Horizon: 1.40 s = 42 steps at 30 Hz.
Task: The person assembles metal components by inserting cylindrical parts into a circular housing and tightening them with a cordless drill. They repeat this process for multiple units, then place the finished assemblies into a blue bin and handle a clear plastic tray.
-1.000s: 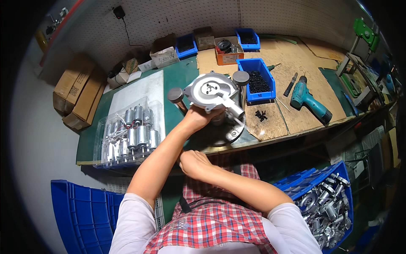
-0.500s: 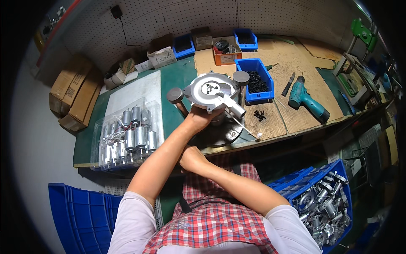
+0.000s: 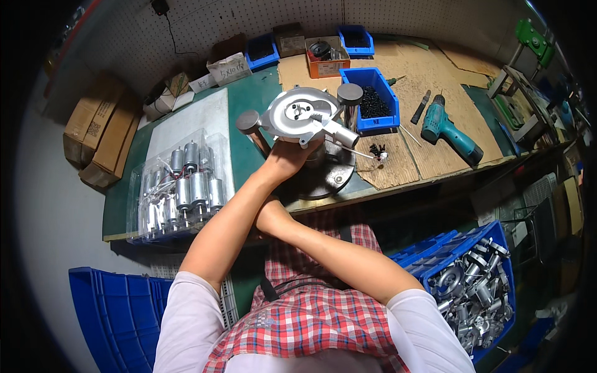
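The thin white cable (image 3: 364, 153) has swung upward since the earlier frame, its tip now against the small black screws (image 3: 376, 149) right of centre. The left hand (image 3: 290, 160) reaches beneath the round silver metal housing (image 3: 301, 112) at upper centre; its hidden fingers leave the grip unclear. The right hand (image 3: 272, 217) passes under the left forearm, its fingers also hidden, their state untold. Outward on the green tabletop (image 3: 258, 87), silver cylindrical motors (image 3: 198, 188) lie left, a teal cordless drill (image 3: 443, 126) right.
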### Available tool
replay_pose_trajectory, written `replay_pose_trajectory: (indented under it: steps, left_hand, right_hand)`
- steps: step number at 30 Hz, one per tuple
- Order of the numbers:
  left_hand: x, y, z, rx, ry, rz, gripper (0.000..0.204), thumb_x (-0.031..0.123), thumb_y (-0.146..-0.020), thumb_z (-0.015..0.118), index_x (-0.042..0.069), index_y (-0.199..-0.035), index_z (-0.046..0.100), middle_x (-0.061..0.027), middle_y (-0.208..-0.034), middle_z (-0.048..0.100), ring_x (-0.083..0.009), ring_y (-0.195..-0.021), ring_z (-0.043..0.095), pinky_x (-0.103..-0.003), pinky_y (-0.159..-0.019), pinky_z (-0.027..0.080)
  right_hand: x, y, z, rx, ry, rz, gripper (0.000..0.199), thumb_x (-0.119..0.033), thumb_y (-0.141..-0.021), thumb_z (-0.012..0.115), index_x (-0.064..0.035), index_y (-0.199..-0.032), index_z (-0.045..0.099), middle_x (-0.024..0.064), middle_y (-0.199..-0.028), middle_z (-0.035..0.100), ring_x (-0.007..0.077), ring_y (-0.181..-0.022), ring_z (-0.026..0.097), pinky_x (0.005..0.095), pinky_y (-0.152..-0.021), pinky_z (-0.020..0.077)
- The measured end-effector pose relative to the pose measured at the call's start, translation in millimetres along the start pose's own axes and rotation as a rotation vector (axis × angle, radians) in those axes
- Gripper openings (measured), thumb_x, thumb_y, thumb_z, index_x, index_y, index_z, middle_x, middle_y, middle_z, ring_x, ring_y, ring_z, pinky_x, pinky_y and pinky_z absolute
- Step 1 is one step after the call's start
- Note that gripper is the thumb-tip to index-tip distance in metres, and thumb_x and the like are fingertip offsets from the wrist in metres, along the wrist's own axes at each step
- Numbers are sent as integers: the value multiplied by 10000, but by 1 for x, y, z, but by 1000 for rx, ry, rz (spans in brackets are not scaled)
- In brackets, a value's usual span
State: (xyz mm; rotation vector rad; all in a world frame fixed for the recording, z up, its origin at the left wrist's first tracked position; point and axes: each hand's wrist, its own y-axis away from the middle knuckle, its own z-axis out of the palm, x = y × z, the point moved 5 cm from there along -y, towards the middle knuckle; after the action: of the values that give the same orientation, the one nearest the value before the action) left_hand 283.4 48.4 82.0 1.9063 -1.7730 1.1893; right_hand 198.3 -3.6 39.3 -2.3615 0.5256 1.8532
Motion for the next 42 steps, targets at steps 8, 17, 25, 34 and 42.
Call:
replay_pose_trajectory:
  steps: [8,17,25,34,42]
  left_hand:
    - [11,3,5,108,-125,21,466,316,-925,644,2,-1258,557,-178,-1228,610,-307,-1145,571,-402,-963,438]
    - [6,2,6,102,-72,59,443,314,-930,639,6,-1239,569,-161,-1222,616,-292,-1123,580,-404,-951,440]
    - [12,1,6,58,-74,3,452,332,-924,639,9,-1233,574,-174,-1217,614,-302,-1132,569,-410,-967,429]
    - [-11,3,14,220,-175,228,405,285,-901,662,-6,-1174,597,-175,-1163,633,-321,-1102,584,-417,-956,436]
    - [-7,1,12,118,-218,135,468,334,-891,667,14,-1220,571,-178,-1203,613,-330,-1135,565,-417,-977,423]
  right_hand:
    - [16,-5,7,73,-50,-147,129,-70,-894,564,58,-893,581,172,-683,640,273,-510,636,374,-433,497]
    - [22,6,7,-12,-123,31,165,22,-883,528,105,-998,611,226,-781,689,270,-573,691,365,-468,550]
    - [45,11,10,335,-26,104,199,-73,-824,633,109,-901,659,318,-892,653,441,-921,660,480,-781,519]
    - [61,7,17,331,-48,77,199,-104,-814,682,73,-906,676,263,-874,690,320,-839,708,415,-732,526]
    - [38,31,9,123,-382,171,228,-90,-909,549,40,-1091,594,106,-771,680,156,-587,661,302,-596,526]
